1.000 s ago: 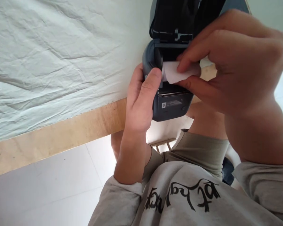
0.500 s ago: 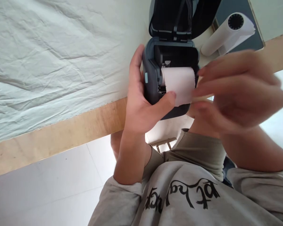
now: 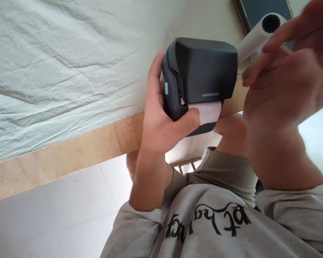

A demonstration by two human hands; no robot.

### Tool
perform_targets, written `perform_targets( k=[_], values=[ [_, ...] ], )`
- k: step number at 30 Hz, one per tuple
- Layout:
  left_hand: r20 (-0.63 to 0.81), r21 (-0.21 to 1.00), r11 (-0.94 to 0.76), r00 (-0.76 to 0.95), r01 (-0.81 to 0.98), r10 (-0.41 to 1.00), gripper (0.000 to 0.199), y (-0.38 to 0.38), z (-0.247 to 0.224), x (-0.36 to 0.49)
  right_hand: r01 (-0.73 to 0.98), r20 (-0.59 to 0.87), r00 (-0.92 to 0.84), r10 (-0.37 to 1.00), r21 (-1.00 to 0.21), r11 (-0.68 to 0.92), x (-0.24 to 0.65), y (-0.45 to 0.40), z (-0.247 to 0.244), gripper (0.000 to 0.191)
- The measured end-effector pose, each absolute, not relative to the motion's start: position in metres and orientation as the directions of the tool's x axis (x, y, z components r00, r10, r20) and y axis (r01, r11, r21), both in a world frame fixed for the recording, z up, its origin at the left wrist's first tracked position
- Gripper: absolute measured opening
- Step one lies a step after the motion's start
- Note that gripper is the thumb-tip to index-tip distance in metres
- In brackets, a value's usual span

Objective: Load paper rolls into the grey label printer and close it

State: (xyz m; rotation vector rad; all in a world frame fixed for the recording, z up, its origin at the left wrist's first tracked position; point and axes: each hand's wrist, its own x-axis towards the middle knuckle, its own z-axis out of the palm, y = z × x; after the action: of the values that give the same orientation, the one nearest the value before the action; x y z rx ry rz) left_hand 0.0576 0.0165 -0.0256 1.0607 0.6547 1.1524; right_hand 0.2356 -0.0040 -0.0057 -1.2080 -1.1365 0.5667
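A dark grey label printer [image 3: 204, 68] is tilted at the table's edge, its lid lowered over the paper compartment. White paper [image 3: 210, 111] sticks out below the lid's front edge. My left hand [image 3: 167, 118] grips the printer's left side, with the thumb pressing the paper against the front. To the right of the printer, my right hand [image 3: 288, 75] is raised with its fingers apart, blurred by motion and touching nothing that I can see.
Behind my right hand, a white paper roll with a black core [image 3: 254, 37] lies near a dark blue flat object [image 3: 263, 9]. A wrinkled pale cloth [image 3: 70, 64] covers the table, whose wooden edge [image 3: 97, 143] runs below it.
The printer's lid has swung down from open and now covers most of the paper. My right hand has moved up and right, away from the paper. My left hand has kept its hold.
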Motion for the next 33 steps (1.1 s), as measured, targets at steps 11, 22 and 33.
perform_targets(
  k=[11, 22, 33],
  values=[
    [0.038, 0.920, 0.103, 0.345, -0.379, 0.938, 0.031, 0.014, -0.008, 0.057, 0.325, 0.190, -0.145, 0.971, -0.918, 0.229, 0.222, -0.003, -0.002, 0.071],
    [0.080, 0.894, 0.076, 0.324, -0.442, 0.943, 0.023, 0.010, -0.008, 0.063, 0.378, 0.230, -0.137, 0.964, -0.887, 0.265, 0.224, 0.000, -0.007, 0.070],
    [0.201, 0.894, 0.016, 0.433, -0.448, 0.879, 0.022, 0.022, -0.021, 0.059, 0.425, 0.238, -0.112, 0.965, -0.866, 0.263, 0.226, 0.005, -0.009, 0.083]
  ],
)
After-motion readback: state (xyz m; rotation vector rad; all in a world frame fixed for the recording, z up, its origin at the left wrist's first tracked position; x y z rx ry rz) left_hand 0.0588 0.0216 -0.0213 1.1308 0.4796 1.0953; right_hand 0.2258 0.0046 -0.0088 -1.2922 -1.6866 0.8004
